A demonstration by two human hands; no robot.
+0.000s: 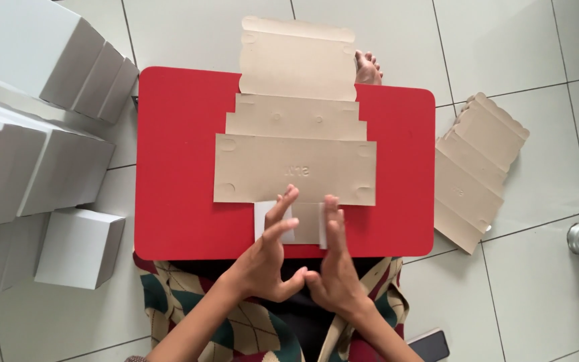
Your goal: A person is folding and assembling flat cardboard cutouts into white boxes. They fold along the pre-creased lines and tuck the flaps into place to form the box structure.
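Flat cardboard blank (pixel 295 167) lies mid red tabletop (pixel 175 201); left hand (pixel 263 261) and right hand (pixel 333 265), each grip wide, fingers flat, press its 6 o'clock flap (pixel 308 222); I'd crease squarely along the score

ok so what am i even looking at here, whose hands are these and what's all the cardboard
One picture, from a camera worn on a person's head, looking straight down. The two bare hands at the bottom are that person's own. The left hand and right hand press on the small near flaps of a flat, unfolded brown cardboard box blank, which lies on a red table. Nothing is lifted. More flat blanks lie on the tiled floor to the right, and finished white boxes stand on the left.
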